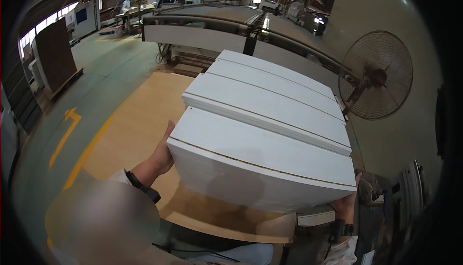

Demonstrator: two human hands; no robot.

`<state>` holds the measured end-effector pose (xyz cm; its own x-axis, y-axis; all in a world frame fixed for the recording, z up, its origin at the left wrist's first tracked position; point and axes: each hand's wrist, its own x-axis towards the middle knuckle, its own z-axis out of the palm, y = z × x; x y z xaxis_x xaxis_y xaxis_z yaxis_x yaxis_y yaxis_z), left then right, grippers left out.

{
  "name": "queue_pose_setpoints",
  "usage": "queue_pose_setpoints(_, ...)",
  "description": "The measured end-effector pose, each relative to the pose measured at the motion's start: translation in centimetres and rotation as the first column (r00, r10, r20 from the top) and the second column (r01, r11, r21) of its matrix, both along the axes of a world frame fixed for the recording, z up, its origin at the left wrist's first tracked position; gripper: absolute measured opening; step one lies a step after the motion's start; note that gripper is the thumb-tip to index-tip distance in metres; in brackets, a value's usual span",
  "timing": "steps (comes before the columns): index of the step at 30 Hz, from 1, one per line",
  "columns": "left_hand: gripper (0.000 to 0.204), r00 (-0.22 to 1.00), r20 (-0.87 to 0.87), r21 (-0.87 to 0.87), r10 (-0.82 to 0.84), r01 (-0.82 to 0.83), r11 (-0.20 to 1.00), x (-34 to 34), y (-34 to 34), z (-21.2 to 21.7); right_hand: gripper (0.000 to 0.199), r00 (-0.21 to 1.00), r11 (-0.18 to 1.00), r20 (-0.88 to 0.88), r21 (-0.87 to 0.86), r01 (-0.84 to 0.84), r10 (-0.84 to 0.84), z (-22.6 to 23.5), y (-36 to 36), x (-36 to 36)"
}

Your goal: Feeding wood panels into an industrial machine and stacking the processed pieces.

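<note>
A stack of white boards (260, 144) with a narrow dark groove along its top stands closest to me. My left hand (165, 151) presses on its left end, thumb pointing up along the edge. At the right end my right hand (348, 201) grips the lower corner, its fingers partly hidden by the boards. Together the two hands hold this stack between them. Directly behind it, more white grooved boards (270, 94) lie in neighbouring rows. Under them is a light-brown wooden sheet (140, 106).
A large caged fan (376, 75) stands at the right by a wall. Beyond the boards runs a long machine table (202, 36). Yellow lines (91, 149) mark the green floor on the left. Dark panels (54, 55) lean farther back, and several people work in the distance.
</note>
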<state>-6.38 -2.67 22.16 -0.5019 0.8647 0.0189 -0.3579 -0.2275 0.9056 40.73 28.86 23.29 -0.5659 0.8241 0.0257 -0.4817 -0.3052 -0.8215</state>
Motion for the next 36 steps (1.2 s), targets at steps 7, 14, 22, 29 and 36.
queue_pose_setpoints(7,0.073,0.997,0.081,-0.022,0.018,-0.017,1.000,0.0,-0.8,0.1,0.075,0.998,1.000,0.061,0.027,-0.003,0.001,-1.1,0.2,0.0)
queue_pose_setpoints(14,0.065,0.959,0.097,0.135,0.267,-0.279,0.951,-2.1,0.1,-6.0,0.081,0.978,0.978,0.110,0.127,0.164,-0.178,-2.9,0.3,1.1)
queue_pose_setpoints(22,0.038,0.806,-0.472,0.120,0.358,-0.343,0.931,14.1,-4.4,-12.9,0.059,0.860,0.934,0.367,0.083,0.348,-0.353,-4.9,-20.1,16.7)
queue_pose_setpoints(29,0.018,0.517,-0.516,-0.170,-0.683,0.720,0.673,33.6,3.3,-11.6,0.053,0.262,0.467,0.607,0.206,0.860,-0.750,-1.1,-47.1,27.0)
queue_pose_setpoints(36,0.025,0.181,-0.914,0.111,-0.363,0.972,0.206,60.4,8.9,-4.0,0.040,-0.475,-0.156,0.636,0.490,0.857,-0.609,4.7,-71.2,23.0)
